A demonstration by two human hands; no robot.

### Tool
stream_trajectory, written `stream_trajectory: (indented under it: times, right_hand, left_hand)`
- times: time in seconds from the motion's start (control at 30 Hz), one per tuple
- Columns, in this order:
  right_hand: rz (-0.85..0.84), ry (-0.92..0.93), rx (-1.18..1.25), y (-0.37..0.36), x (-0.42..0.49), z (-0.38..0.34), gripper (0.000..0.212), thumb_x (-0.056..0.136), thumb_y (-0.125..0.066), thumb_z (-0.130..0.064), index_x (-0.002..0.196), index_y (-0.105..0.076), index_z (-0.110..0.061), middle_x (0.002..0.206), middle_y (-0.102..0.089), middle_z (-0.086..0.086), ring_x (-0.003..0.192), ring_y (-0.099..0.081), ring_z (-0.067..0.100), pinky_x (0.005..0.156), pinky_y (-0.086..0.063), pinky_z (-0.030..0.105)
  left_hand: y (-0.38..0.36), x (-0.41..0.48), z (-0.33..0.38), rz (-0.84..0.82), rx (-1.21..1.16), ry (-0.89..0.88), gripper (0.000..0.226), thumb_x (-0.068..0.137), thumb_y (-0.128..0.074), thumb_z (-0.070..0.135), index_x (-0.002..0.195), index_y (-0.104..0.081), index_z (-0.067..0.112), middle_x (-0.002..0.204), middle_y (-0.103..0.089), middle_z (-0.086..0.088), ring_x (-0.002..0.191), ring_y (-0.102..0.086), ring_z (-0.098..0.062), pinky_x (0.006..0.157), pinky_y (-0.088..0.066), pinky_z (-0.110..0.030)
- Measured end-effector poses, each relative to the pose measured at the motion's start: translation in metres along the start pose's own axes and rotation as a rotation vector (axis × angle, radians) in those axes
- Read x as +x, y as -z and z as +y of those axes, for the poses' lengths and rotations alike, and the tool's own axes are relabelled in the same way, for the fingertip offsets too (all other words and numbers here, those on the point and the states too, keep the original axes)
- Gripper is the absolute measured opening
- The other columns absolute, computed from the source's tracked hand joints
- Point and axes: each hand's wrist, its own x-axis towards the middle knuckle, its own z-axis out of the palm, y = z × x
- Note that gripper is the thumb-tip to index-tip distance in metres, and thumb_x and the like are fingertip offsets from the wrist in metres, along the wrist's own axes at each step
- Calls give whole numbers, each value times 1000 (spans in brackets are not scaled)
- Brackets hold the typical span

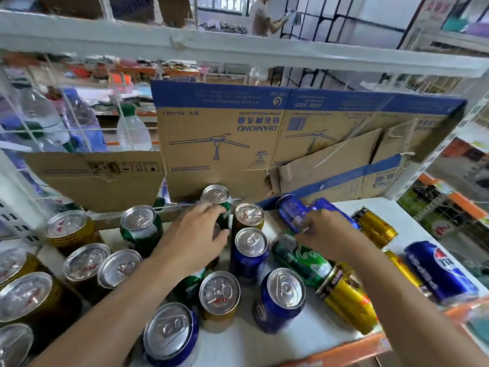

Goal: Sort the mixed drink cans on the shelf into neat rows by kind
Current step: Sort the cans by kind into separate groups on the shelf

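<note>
Drink cans stand and lie mixed on the white shelf (412, 223). My left hand (195, 242) grips an upright green can (217, 198) at the back, in front of the cardboard. My right hand (325, 234) holds a blurred blue can (293, 211) tilted above the shelf. Upright blue cans (250, 251) (281, 298) (170, 332) stand in the middle and front. A green can (301, 260) lies on its side under my right hand, a gold can (346, 298) beside it. Gold cans (70, 229) stand upright at the left.
A blue Pepsi can (439, 271) and gold cans (375, 226) lie at the right near the orange shelf edge (344, 350). A cardboard box wall (238, 144) closes the back. Water bottles (132, 128) stand behind wire mesh at left. A person stands far behind.
</note>
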Motion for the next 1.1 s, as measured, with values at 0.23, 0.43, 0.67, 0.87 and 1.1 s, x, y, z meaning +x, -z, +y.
stream_trajectory:
  times: [0.23,0.43,0.67,0.87,1.1]
  right_hand:
    - [-124,-42,-253,-28,-34,18,89,69,-75,-59,141,-36,-24,124,-57,8,108,-59,26,83,-53,36]
    - [-4,37,-161,-34,-33,24,77,76,-73,-50,136,-37,-19,117,-59,9,103,-58,26,79,-51,36]
    - [159,197,199,0,-14,17,50,78,-73,-38,116,-48,-17,108,-58,5,97,-55,25,72,-40,32]
    - [171,422,246,-1,-4,1,33,83,-70,-29,108,-58,-12,102,-64,5,92,-57,24,62,-29,25]
    - [36,470,353,6,5,9,43,88,-67,-33,126,-51,-20,102,-59,-4,98,-57,15,73,-38,21]
  left_hand:
    - [-3,0,48,-82,-112,-248,33,94,-52,38,126,-54,29,128,-50,13,116,-45,-6,91,-35,-20]
    - [-13,-17,76,-360,140,-338,68,75,-52,75,128,-53,32,137,-40,11,131,-19,-8,111,-25,-31]
    - [-18,-26,96,-374,325,-215,88,64,-64,77,132,-51,23,149,-28,6,140,-6,-14,113,-7,-30]
    - [-15,-38,97,-300,342,-115,78,62,-69,70,122,-60,23,146,-28,12,136,-10,-7,114,-10,-30]
    - [-15,-47,99,-338,208,64,71,66,-75,57,125,-56,23,159,-4,15,144,0,-6,113,-22,-27]
